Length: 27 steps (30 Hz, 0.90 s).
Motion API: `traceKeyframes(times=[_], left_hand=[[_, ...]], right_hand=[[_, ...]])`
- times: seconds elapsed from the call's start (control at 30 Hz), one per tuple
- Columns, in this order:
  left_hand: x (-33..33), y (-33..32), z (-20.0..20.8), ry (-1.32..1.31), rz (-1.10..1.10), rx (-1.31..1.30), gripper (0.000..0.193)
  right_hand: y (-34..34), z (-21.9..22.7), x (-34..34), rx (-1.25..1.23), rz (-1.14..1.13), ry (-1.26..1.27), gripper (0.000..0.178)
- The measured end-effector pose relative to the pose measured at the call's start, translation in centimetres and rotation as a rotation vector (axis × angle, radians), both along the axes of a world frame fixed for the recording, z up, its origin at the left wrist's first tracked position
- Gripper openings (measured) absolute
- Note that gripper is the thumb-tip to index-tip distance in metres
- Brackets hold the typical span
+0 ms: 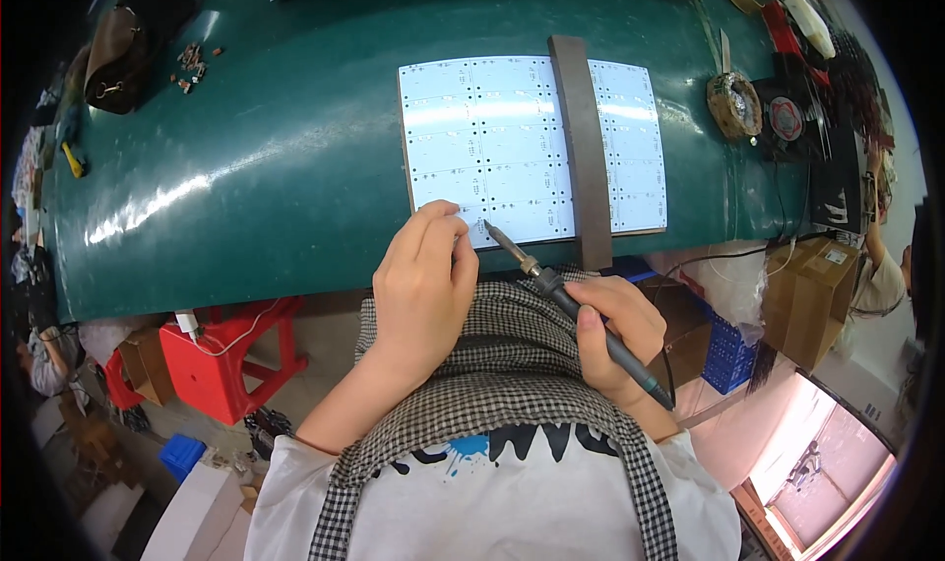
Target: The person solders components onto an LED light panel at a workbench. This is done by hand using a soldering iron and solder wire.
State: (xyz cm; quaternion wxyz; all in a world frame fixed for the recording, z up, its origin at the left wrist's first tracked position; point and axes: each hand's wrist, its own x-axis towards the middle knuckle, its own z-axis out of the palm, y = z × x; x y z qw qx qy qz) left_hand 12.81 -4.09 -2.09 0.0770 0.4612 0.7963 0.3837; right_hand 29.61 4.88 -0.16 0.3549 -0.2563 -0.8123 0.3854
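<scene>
My right hand (622,333) grips a soldering iron (553,285) by its dark handle, held like a pen. Its metal tip points up and left and reaches the lower part of a white circuit board panel (512,153); whether it touches is too fine to tell. My left hand (421,283) rests over the panel's lower left corner, close to the tip. Its fingers are bent and drawn together, and what they may pinch is hidden. A long dark brown bar (583,148) lies across the right part of the panel, from the far edge past the near one.
On the green table (295,207) are a brown bag (116,61), small scattered parts (189,67) and a yellow-handled tool (73,159). A roll (734,106) sits far right. Below stand a red stool (221,364), a cardboard box (809,290) and a blue crate (726,349).
</scene>
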Motion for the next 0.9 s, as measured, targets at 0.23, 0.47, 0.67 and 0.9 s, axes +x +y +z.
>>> traceKeyframes(times=[0.23, 0.47, 0.67, 0.9], left_hand=[[0.11, 0.14, -0.31, 0.033, -0.003, 0.002, 0.013], [0.26, 0.16, -0.41, 0.061, 0.016, 0.033, 0.014], [0.21, 0.01, -0.23, 0.104, -0.002, -0.007, 0.011], [0.14, 0.21, 0.37, 0.018, 0.007, -0.036, 0.008]], right_hand=[[-0.28, -0.08, -0.02, -0.012, 0.001, -0.007, 0.017], [-0.84, -0.17, 0.04, -0.01, -0.016, -0.004, 0.016], [-0.97, -0.08, -0.04, -0.018, 0.003, -0.004, 0.017], [-0.72, 0.4, 0.8, -0.024, 0.015, -0.011, 0.017]])
